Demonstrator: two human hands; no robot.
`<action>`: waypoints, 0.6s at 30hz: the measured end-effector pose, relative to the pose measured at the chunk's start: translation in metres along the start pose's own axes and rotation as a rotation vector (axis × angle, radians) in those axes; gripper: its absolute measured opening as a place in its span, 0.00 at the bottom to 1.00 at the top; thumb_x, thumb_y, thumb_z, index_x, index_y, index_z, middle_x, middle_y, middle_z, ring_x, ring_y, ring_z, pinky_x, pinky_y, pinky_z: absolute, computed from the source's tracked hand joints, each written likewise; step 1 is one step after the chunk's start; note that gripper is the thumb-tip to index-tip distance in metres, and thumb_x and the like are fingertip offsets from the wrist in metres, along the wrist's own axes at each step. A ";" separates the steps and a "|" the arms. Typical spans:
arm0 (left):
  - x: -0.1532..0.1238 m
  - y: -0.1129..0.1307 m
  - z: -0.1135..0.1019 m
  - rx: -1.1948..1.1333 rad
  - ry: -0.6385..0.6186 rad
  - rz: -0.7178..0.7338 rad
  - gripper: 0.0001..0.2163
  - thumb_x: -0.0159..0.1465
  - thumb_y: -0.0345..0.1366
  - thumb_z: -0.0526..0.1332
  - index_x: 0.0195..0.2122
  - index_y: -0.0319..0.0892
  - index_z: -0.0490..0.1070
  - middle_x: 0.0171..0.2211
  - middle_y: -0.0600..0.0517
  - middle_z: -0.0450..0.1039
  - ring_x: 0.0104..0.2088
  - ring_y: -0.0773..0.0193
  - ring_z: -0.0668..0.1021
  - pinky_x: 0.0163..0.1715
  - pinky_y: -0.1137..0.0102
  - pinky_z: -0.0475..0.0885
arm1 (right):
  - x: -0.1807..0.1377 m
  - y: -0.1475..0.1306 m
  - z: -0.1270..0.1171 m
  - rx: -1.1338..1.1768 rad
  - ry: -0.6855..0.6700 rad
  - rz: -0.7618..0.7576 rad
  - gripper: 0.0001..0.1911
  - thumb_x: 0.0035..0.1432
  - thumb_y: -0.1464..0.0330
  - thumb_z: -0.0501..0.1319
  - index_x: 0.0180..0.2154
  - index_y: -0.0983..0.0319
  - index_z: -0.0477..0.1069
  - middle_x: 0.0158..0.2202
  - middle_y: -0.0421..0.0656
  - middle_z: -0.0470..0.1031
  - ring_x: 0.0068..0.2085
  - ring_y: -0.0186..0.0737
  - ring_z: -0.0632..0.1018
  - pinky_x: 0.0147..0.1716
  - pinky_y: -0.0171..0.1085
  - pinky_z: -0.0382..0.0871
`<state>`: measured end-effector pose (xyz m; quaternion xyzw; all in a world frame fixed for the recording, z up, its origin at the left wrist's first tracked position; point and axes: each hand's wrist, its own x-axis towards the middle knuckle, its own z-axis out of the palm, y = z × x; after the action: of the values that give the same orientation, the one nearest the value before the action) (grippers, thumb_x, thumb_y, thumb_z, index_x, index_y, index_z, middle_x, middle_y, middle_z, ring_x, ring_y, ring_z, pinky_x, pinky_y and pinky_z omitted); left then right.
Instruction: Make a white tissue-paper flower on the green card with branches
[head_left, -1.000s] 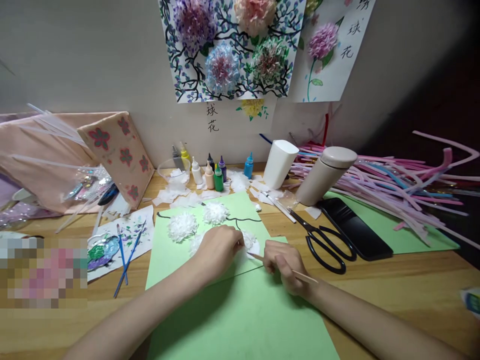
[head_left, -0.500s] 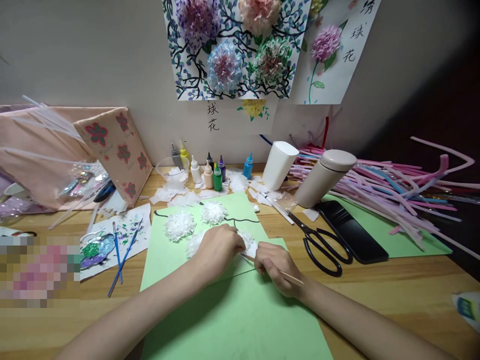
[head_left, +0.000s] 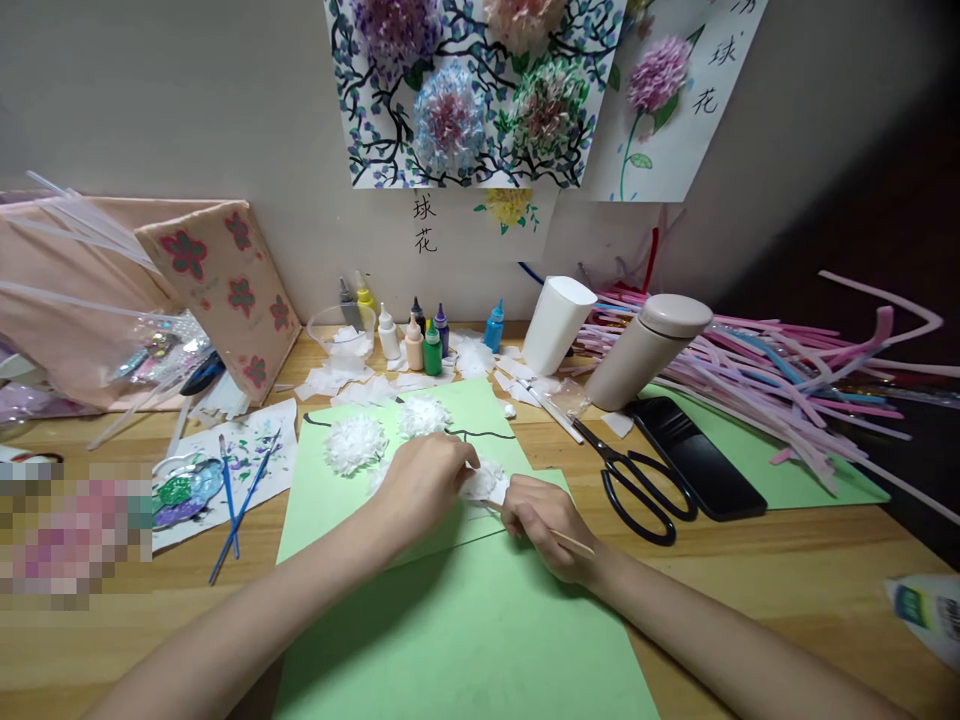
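Note:
My right hand [head_left: 549, 525] is closed around a thin wooden stick [head_left: 571, 543], whose end sticks out past the palm. At its fingertips is a piece of white tissue paper [head_left: 491, 486], over the lower white paper flowers. My left hand [head_left: 426, 482] bends over these flowers with its fingers drawn together; what they pinch, if anything, is hidden. Two fluffy white paper flowers, a left one [head_left: 355, 445] and an upper one [head_left: 424, 417], show on the green sheet [head_left: 315, 520] beside dark drawn branches [head_left: 484, 434]. Another flower is partly covered by my left hand.
Black-handled scissors [head_left: 637, 485], a phone [head_left: 701, 458], a tumbler [head_left: 649, 350] and a white cup [head_left: 559, 325] stand or lie to the right. Small paint bottles [head_left: 432, 350] and paper scraps [head_left: 337, 378] are behind. Brushes [head_left: 244, 505] and a paint palette [head_left: 186, 490] lie left.
My left hand has drawn slightly back and its fingertips have lifted, so more white tissue shows between the hands. My right hand keeps its grip on the stick. The view has shifted a little.

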<state>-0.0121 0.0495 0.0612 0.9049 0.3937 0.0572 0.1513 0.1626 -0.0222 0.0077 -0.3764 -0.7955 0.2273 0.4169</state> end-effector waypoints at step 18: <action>0.001 -0.002 -0.002 0.194 -0.130 -0.109 0.13 0.51 0.21 0.51 0.28 0.40 0.74 0.27 0.44 0.75 0.30 0.56 0.75 0.26 0.69 0.59 | 0.000 0.000 0.004 0.076 0.030 0.095 0.23 0.68 0.67 0.39 0.21 0.60 0.56 0.20 0.39 0.60 0.24 0.35 0.64 0.28 0.36 0.59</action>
<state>-0.0127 0.0519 0.0621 0.8945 0.4351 -0.0483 0.0910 0.1594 -0.0227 0.0060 -0.4010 -0.7612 0.2715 0.4313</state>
